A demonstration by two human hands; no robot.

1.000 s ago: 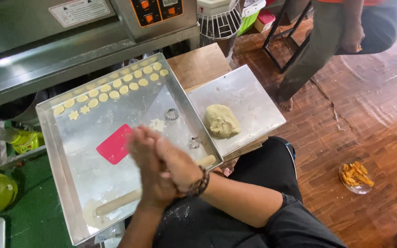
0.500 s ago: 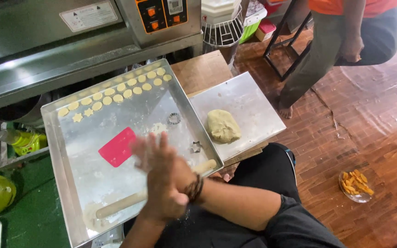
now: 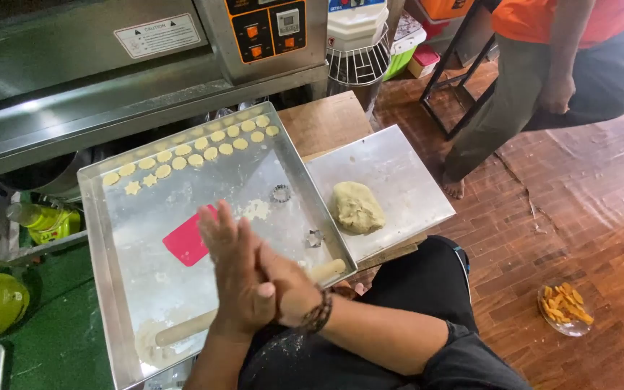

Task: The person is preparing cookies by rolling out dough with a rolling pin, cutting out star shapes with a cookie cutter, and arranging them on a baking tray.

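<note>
left hand [image 3: 236, 271] | pressed flat on right hand [image 3: 290, 289], palms together (contents hidden); above rolling pin [image 3: 182, 331] | baking tray [image 3: 102, 238]

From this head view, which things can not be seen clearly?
- Anything between the palms: left hand lies over right hand, hiding it.
- Middle of the rolling pin: hidden behind the hands.
- Part of the pink scraper: behind the fingers.
- Metal cutters: too small to tell the shapes.
</note>
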